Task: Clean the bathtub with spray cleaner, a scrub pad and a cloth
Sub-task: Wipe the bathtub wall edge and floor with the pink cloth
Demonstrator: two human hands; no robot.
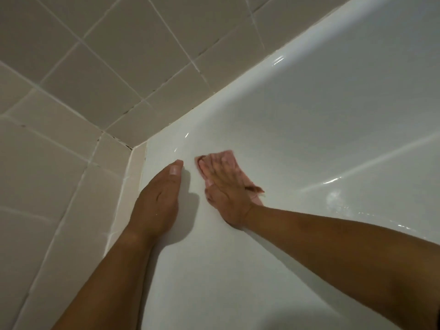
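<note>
tiled walls (71, 115) box the corner; bathtub (333, 115) surface lies open rightward.

Glossy white bathtub (309, 103) fills the right side, wet glints streaking its curved surface. Small pink cloth (230, 155) is spread flat against the tub near its far-left corner, pressed under the right hand (226, 186).

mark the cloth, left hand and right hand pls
cloth (231, 156), head view, pink far corner showing past the fingertips.
left hand (157, 201), head view, back of the hand.
right hand (226, 191), head view, back of the hand, which lies flat on the cloth.
</note>
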